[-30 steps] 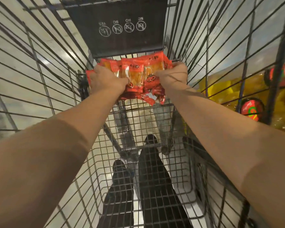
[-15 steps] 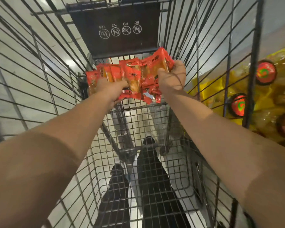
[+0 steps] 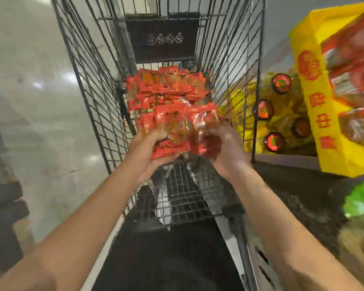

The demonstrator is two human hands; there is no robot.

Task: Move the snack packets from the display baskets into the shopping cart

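Several red-orange snack packets (image 3: 172, 124) are bunched between my two hands inside the wire shopping cart (image 3: 93, 85). My left hand (image 3: 149, 152) grips the bunch from below on the left. On the right, my right hand (image 3: 227, 150) holds its crinkled edge; this hand is blurred. More red packets (image 3: 166, 89) lie piled at the far end of the cart, below a black sign plate (image 3: 162, 38).
To the right of the cart stands a yellow display box (image 3: 324, 114) of snacks, with yellow bags bearing round red labels (image 3: 263, 110) beside it. Green packaging (image 3: 361, 198) shows at the right edge. Pale shiny floor (image 3: 40, 122) lies to the left.
The view has swung up and back, so the cart looks upright. Both hands have come nearer to me with the bunch. A pile of packets shows at the cart's far end.
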